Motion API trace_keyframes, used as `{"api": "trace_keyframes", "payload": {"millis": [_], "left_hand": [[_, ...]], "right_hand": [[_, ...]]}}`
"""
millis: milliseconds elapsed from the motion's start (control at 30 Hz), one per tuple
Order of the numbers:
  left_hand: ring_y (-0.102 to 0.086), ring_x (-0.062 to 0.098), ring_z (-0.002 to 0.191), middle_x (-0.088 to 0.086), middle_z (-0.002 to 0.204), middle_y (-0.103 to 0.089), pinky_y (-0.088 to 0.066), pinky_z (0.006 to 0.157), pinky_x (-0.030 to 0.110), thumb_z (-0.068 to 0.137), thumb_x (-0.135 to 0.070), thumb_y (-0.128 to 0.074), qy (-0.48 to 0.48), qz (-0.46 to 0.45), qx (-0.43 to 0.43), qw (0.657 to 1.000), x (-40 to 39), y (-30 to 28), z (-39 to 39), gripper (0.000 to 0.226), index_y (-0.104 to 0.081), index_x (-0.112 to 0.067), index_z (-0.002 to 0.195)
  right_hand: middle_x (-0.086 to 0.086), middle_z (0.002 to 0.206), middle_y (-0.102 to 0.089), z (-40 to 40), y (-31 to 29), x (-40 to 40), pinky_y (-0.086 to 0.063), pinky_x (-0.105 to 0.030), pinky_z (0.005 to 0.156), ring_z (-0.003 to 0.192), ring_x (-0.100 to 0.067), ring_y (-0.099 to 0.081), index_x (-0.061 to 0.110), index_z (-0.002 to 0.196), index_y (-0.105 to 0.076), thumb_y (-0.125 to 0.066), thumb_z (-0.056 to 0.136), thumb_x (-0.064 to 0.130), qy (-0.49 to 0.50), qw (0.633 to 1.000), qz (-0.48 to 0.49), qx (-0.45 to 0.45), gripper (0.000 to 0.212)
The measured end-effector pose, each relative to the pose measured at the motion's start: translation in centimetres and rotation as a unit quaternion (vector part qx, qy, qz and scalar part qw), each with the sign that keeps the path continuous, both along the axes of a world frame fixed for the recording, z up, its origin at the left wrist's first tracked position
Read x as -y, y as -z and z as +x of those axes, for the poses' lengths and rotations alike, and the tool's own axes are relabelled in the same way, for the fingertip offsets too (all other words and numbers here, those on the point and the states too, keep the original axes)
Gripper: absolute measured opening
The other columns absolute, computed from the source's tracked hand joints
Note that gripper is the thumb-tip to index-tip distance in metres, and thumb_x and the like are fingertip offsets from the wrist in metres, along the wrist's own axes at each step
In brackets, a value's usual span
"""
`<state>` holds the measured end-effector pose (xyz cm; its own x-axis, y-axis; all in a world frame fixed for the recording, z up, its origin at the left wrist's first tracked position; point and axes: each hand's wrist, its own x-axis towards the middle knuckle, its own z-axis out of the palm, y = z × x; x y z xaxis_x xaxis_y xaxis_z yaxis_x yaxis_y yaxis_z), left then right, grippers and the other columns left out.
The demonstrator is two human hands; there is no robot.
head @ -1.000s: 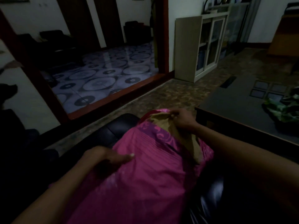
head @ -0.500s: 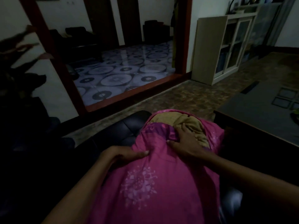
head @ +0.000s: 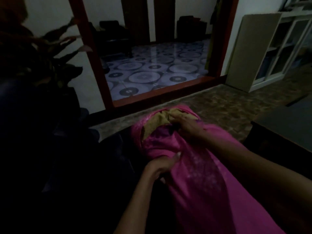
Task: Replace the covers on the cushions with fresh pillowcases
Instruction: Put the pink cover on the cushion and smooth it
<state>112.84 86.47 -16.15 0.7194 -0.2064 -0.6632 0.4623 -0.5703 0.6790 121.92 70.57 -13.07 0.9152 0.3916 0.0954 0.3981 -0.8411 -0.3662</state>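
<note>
1 head-worn camera looks forward and down, close over the lap.

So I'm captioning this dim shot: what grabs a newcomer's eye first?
The bright pink pillowcase at centre, with the yellow-brown cushion poking from its far open end. The right hand works at that opening; the left hand grips the case's near side. Beyond lies a circle-patterned floor.

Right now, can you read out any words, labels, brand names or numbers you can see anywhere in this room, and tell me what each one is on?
None can be read.
Pink pillowcase: only a pale flower-like print, no letters.
White cabinet: what stands behind its glass doors is too dark and blurred to read.
Patterned floor in the far room: circles only, no text.
</note>
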Motion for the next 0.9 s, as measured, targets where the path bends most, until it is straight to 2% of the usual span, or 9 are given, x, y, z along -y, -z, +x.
{"api": "trace_keyframes", "payload": {"millis": [133, 200, 267, 333, 467, 533, 633, 767, 900], "left_hand": [[-0.064, 0.034, 0.106, 0.017, 0.134, -0.057, -0.060, 0.082, 0.047, 0.090, -0.078, -0.034, 0.017, -0.048, -0.049, 0.998, 1.5, 0.5, -0.9, 0.084, -0.048, -0.015, 0.144], [-0.070, 0.030, 0.098, 0.025, 0.135, -0.056, -0.059, 0.078, 0.039, 0.087, -0.081, -0.035, 0.038, -0.022, -0.068, 0.997, 0.0, 0.7, -0.3, 0.089, -0.043, -0.012, 0.144], [-0.073, 0.018, 0.077, 0.021, 0.110, -0.070, -0.052, 0.071, 0.029, 0.088, -0.081, -0.034, 0.009, 0.011, -0.054, 0.998, -2.5, 0.5, 0.8, 0.090, -0.054, -0.002, 0.127], [-0.071, 0.017, 0.067, 0.012, 0.087, -0.074, -0.047, 0.065, 0.027, 0.093, -0.069, -0.046, -0.083, 0.042, 0.050, 0.994, -5.3, 0.0, 1.7, 0.070, -0.065, -0.002, 0.106], [-0.067, 0.016, 0.090, 0.002, 0.095, -0.071, -0.046, 0.076, 0.022, 0.086, -0.038, -0.076, -0.240, 0.125, 0.307, 0.913, -9.9, -1.1, 2.9, 0.034, -0.072, -0.009, 0.103], [-0.062, 0.013, 0.093, 0.000, 0.102, -0.067, -0.042, 0.076, 0.017, 0.080, -0.029, -0.082, -0.254, 0.063, 0.330, 0.907, -10.3, -1.3, 3.0, 0.039, -0.067, -0.011, 0.111], [-0.062, 0.011, 0.091, 0.004, 0.106, -0.072, -0.041, 0.077, 0.016, 0.079, -0.028, -0.083, -0.242, 0.060, 0.334, 0.909, -10.2, 0.0, 3.0, 0.037, -0.072, -0.012, 0.112], [-0.069, 0.014, 0.087, 0.003, 0.089, -0.076, -0.044, 0.077, 0.017, 0.086, -0.021, -0.076, -0.254, 0.092, 0.358, 0.894, -10.9, 1.1, 3.1, 0.008, -0.080, -0.013, 0.088], [-0.067, 0.015, 0.079, 0.002, 0.080, -0.072, -0.042, 0.069, 0.021, 0.091, -0.022, -0.071, -0.304, 0.093, 0.371, 0.873, -11.8, 0.8, 4.4, 0.013, -0.076, -0.014, 0.082]], "right_hand": [[0.001, 0.157, -0.045, -0.5, 0.1, -0.4, -0.036, -0.054, 0.113, 0.140, -0.035, -0.042, 0.024, 0.137, -0.063, -0.045, 0.073, 0.028, 0.030, 0.996, -0.071, -0.040, 0.066], [-0.004, 0.159, -0.040, -1.2, 1.0, 0.4, -0.032, -0.051, 0.117, 0.144, -0.033, -0.040, 0.015, 0.137, -0.062, -0.045, 0.075, 0.024, 0.022, 0.998, -0.044, -0.040, 0.065], [-0.012, 0.158, -0.039, -2.1, 1.7, 0.8, -0.030, -0.050, 0.119, 0.144, -0.030, -0.042, 0.005, 0.136, -0.061, -0.054, 0.085, 0.009, 0.025, 0.999, -0.003, -0.035, 0.052], [-0.014, 0.158, -0.039, -3.0, 2.0, 1.0, -0.027, -0.050, 0.121, 0.145, -0.028, -0.040, 0.001, 0.136, -0.060, -0.058, 0.085, -0.005, 0.025, 0.999, 0.021, -0.030, 0.051], [-0.014, 0.158, -0.039, -4.9, 1.8, 1.5, -0.024, -0.026, 0.118, 0.144, -0.027, -0.041, 0.000, 0.132, -0.062, -0.056, 0.082, -0.011, 0.002, 0.999, 0.033, -0.039, 0.051], [-0.016, 0.156, -0.040, -6.4, 1.7, 1.6, -0.025, -0.020, 0.111, 0.141, -0.028, -0.045, -0.003, 0.129, -0.063, -0.052, 0.084, -0.001, -0.005, 0.999, 0.035, -0.038, 0.047], [-0.021, 0.148, -0.050, -7.4, 2.6, 1.4, -0.032, -0.034, 0.111, 0.133, -0.035, -0.053, -0.005, 0.121, -0.067, -0.046, 0.080, 0.018, -0.026, 0.999, 0.034, -0.011, 0.051], [-0.008, 0.154, -0.047, -5.6, 2.3, 0.4, -0.037, -0.037, 0.115, 0.138, -0.029, -0.048, 0.012, 0.133, -0.060, -0.045, 0.084, 0.038, -0.014, 0.997, -0.052, -0.058, 0.058], [0.000, 0.150, -0.049, -4.0, 0.8, -3.0, -0.036, -0.050, 0.113, 0.137, -0.029, -0.047, 0.028, 0.144, -0.050, -0.032, 0.075, 0.068, -0.031, 0.996, -0.087, 0.022, 0.082]]}}
